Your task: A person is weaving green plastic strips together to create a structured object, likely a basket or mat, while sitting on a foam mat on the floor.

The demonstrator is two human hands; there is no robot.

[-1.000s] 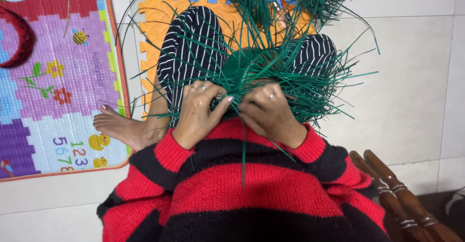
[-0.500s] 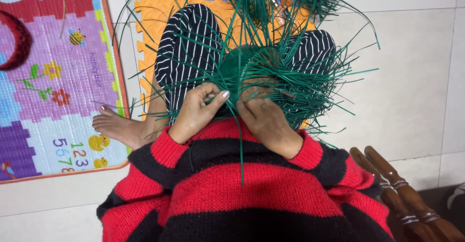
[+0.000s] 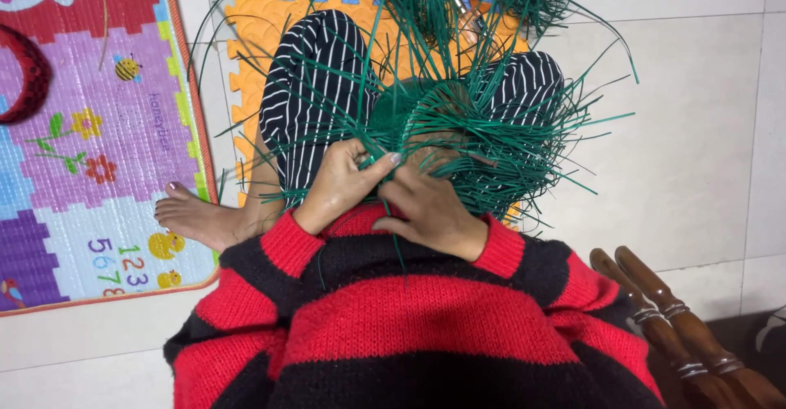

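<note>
Both hands [image 3: 385, 196] perhaps closer together now

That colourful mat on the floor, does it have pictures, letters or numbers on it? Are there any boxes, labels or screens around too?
Play mat: on the floor at the left, flat, orange-edged, with red, purple and pale blue patches.
Its pictures: a bee, flowers, yellow ducks.
Its print: small writing mid-mat, a row of coloured numbers near the lower edge.
Boxes, labels, screens: none in view.
</note>
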